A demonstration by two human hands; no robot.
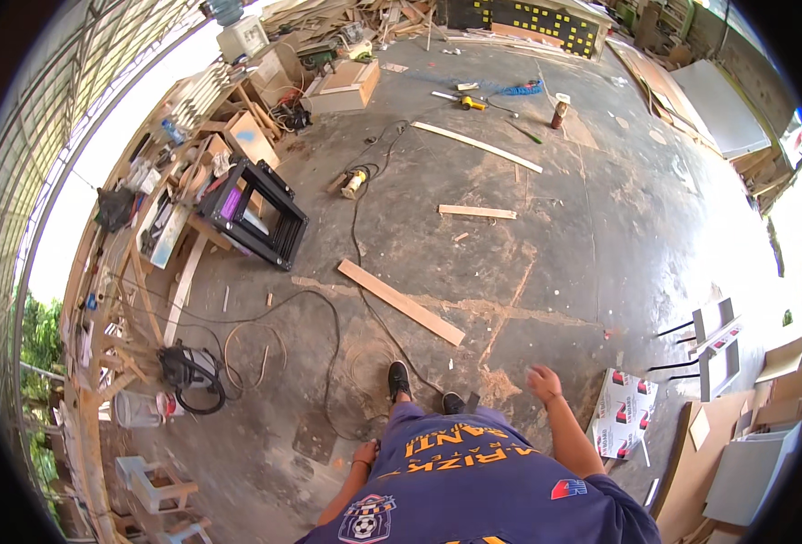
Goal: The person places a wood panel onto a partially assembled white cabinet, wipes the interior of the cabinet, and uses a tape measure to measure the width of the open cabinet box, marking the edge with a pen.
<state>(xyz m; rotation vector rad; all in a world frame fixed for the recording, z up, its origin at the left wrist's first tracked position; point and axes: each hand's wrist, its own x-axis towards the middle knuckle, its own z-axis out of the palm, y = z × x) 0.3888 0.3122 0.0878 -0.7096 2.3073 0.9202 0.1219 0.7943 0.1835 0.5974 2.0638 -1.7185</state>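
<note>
I stand on a grey concrete workshop floor in black shoes (399, 380). My right hand (542, 382) swings out at my side with fingers curled and nothing in it. My left hand (364, 452) hangs low against my blue shirt, fingers loosely closed, also without anything in it. A wooden plank (401, 302) lies on the floor just ahead of my feet. A black power cable (357, 238) runs across the floor from near my shoes toward a yellow power tool (354, 182).
A black metal frame (257, 213) stands at the left beside a cluttered wooden workbench (160, 227). Offcuts (477, 211), a long strip (476, 146), a black vacuum (189, 370) and printed sheets (622, 413) lie around. Boards and cartons are stacked at right.
</note>
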